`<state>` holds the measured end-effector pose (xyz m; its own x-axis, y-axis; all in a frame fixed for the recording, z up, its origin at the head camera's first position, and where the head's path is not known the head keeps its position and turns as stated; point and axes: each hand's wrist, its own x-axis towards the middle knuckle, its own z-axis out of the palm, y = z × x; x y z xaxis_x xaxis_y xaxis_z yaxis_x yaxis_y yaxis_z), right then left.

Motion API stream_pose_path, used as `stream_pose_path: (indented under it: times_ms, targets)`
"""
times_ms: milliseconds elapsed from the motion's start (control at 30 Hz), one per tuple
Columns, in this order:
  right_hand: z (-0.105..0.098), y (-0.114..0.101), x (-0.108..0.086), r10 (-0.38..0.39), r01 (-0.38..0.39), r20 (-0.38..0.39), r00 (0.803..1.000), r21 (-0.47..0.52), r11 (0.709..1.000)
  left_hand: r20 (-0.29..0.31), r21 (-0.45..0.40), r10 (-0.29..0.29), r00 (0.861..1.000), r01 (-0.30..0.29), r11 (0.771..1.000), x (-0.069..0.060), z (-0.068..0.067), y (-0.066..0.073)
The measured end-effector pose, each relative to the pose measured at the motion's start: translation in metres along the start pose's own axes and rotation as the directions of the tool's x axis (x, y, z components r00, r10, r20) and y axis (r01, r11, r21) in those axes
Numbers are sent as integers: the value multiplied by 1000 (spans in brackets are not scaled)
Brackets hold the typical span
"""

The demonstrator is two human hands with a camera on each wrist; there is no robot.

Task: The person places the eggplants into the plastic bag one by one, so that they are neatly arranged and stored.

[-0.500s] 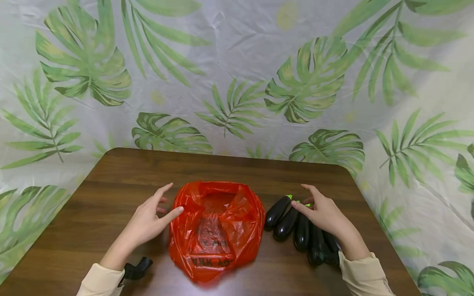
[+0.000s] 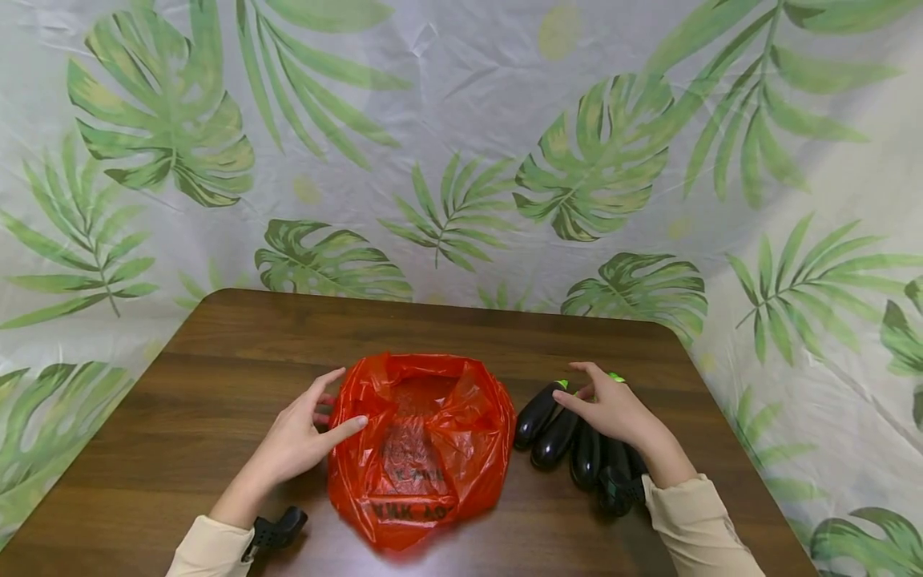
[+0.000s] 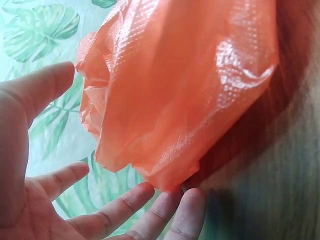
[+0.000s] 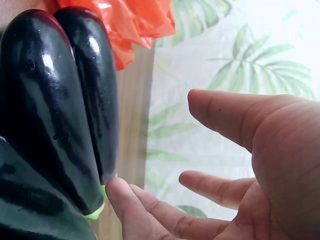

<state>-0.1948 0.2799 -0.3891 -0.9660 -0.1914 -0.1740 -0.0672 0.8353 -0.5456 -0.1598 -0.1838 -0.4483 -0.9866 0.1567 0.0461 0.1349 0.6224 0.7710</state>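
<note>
A red plastic bag with its mouth spread stands on the table. My left hand is at the bag's left side, thumb over its edge and fingers spread; in the left wrist view the fingertips are at the bag, and whether they press it cannot be told. Several dark eggplants with green stem ends lie side by side right of the bag. My right hand hovers over their stem ends, fingers spread, holding nothing. In the right wrist view its fingertips are near the stem end of an eggplant.
The brown wooden table has its far edge against a pale curtain printed with green leaves. Dark straps with small devices are on both wrists; the left device hangs just above the table.
My left hand has moved right, up to the bag's side. My right hand has shifted slightly left over the eggplants. The bag and the eggplants look unmoved.
</note>
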Motion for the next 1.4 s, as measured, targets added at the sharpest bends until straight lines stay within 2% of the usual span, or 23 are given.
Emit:
stream_pose_path:
  times_ms: [167, 300, 500, 667, 900, 1067, 1200, 1300, 1400]
  targets:
    - [1, 2, 7, 21, -21, 26, 999, 12, 1000, 4, 2, -2, 1000, 2, 1000, 0, 3, -2]
    - [2, 3, 10, 26, -27, 40, 999, 11, 1000, 9, 5, -32, 999, 32, 999, 0, 8, -3]
    - [3, 3, 12, 32, -32, 44, 999, 0, 1000, -5, 31, -62, 998, 62, 998, 1, 14, 0]
    - [4, 3, 13, 28, -28, 40, 999, -2, 1000, -11, 40, -68, 998, 69, 997, -1, 15, 2]
    - [5, 2, 16, 37, -37, 48, 998, -6, 999, -29, 57, -45, 999, 46, 997, -3, 13, -1]
    - [5, -1, 17, 24, -23, 42, 999, -23, 999, -45, 67, 2, 999, 1, 998, -4, 12, -7]
    - [7, -3, 20, 16, -15, 49, 999, -30, 999, -82, 84, 47, 996, -40, 996, -3, 13, -16]
    - [8, -3, 22, 14, -12, 63, 998, -33, 999, -86, 86, 43, 995, -36, 996, -3, 12, -17]
    - [8, -3, 23, 16, -13, 71, 997, -37, 999, -59, 74, 1, 998, 3, 997, -4, 10, -14]
